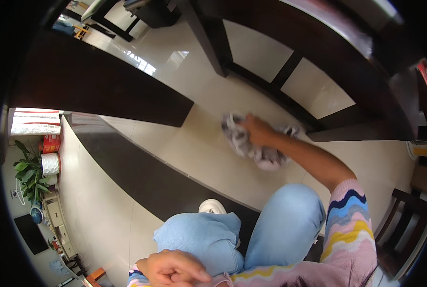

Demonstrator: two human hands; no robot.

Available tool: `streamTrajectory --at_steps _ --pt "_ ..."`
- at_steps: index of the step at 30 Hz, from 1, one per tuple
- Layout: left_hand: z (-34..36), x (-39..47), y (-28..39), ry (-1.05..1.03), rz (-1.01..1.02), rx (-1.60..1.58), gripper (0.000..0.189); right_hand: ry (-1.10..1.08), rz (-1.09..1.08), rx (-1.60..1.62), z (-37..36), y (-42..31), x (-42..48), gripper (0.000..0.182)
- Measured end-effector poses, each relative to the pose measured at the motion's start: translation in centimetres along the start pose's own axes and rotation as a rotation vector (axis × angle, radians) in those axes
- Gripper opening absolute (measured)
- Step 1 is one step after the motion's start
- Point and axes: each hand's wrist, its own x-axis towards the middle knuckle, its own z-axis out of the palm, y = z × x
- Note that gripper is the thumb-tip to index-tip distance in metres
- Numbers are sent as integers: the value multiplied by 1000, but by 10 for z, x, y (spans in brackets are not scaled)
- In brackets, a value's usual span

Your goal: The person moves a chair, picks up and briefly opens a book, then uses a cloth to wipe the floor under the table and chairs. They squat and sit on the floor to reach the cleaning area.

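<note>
My right hand (258,131) grips a crumpled grey-and-white cloth (269,158) on the beige tiled floor, beside the lower rail of a dark wooden frame. The cloth is bunched and somewhat blurred. My left hand (177,269) rests near my bent knee at the bottom of the view, its fingers curled and nothing seen in them. Light blue trousers (199,229) cover my bent legs, and a white shoe (212,206) shows beyond one knee.
A broad dark wooden panel (106,86) juts in from the left. Dark wooden furniture with rails (288,70) stands at the upper right. A dark band (141,172) crosses the floor. Potted plant (28,170) and drawers (55,213) are far left; a dark chair (400,229) is lower right.
</note>
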Motion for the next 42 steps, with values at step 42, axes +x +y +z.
streamTrajectory --at_steps 42 --pt "-109 -62 45 752 490 -185 20 752 -195 -130 243 -324 395 36"
